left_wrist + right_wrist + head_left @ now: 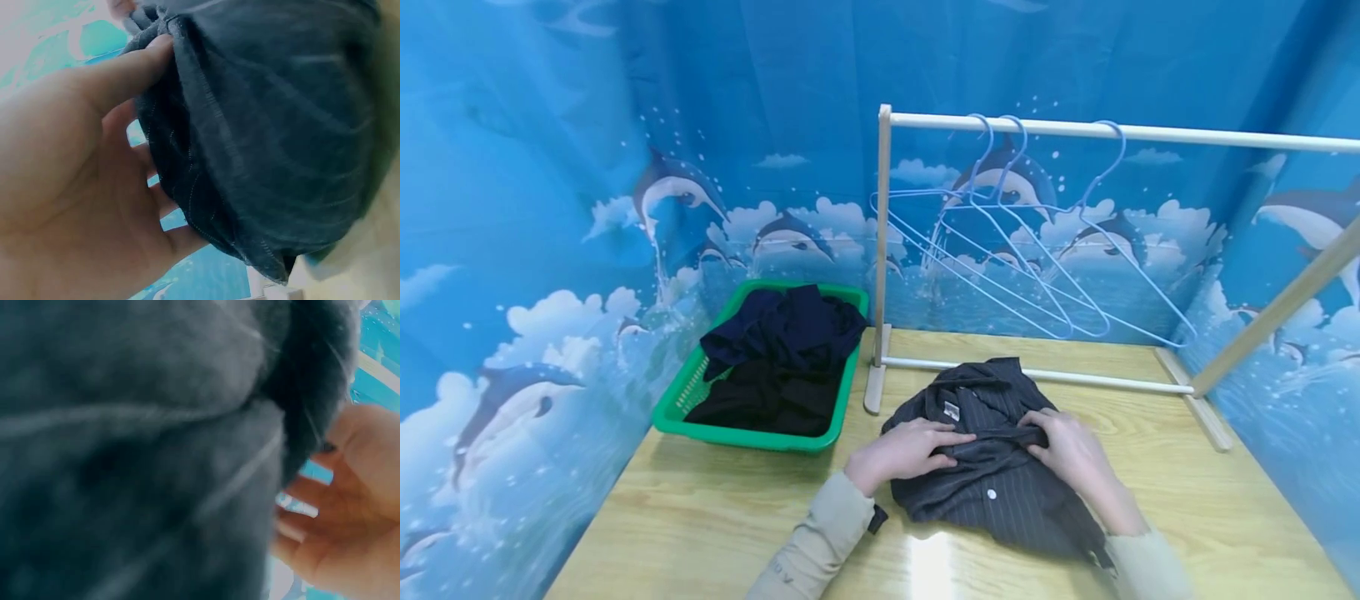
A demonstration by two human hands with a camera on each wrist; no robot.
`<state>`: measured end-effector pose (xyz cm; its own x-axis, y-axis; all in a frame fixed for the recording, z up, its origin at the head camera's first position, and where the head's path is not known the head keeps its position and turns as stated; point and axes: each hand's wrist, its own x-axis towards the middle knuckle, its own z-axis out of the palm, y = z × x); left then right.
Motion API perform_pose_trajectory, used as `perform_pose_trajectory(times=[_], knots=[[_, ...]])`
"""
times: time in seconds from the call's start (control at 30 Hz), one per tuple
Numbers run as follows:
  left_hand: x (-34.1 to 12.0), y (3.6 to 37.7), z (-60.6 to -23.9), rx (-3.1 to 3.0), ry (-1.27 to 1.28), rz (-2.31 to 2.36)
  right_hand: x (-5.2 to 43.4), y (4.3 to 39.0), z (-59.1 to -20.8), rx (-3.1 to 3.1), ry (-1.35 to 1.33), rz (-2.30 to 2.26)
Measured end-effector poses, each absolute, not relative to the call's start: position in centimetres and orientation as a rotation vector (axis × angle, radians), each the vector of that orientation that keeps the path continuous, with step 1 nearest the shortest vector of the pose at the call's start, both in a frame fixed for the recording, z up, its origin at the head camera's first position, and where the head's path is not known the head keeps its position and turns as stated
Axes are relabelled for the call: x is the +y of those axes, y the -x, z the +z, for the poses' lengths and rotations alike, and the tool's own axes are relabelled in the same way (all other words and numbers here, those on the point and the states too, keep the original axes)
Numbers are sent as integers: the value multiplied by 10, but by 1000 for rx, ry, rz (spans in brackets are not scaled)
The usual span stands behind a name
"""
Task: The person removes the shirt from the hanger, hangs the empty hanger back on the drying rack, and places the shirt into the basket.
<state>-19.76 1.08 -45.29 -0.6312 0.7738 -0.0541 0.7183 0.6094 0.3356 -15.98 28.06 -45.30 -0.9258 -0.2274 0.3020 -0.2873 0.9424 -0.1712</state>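
Note:
A dark pinstriped shirt (977,467) lies crumpled on the table, with a pale label and a white button (992,494) showing. My left hand (913,450) holds the shirt on its left side; in the left wrist view the thumb presses the front of the cloth (250,125) and the fingers are behind its edge. On the other side, my right hand (1067,446) pinches a raised fold of the shirt between thumb and fingers. Close-up striped cloth (137,462) fills most of the right wrist view, hiding some of that hand's fingertips.
A green basket (670,400) with dark clothes (782,333) stands at the left. Behind the shirt is a rack whose top rail (1187,133) bears several light-blue hangers (1138,258). A small black object (877,519) lies by the left sleeve.

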Motion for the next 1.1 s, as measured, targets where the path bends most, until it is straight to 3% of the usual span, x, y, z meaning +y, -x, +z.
perform_pose_trajectory(times=[0.27, 0.47, 0.7, 1.1], knots=[[14, 198, -456, 2643, -1214, 402, 289, 142, -446, -2733, -648, 510], [15, 198, -456, 2650, -1205, 408, 285, 130, -442, -2762, -869, 405], [15, 196, -455, 2663, -1202, 424, 286, 152, -457, -2887, -774, 258], [14, 190, -451, 2628, -1078, 417, 292, 180, -473, -3124, -737, 470]])
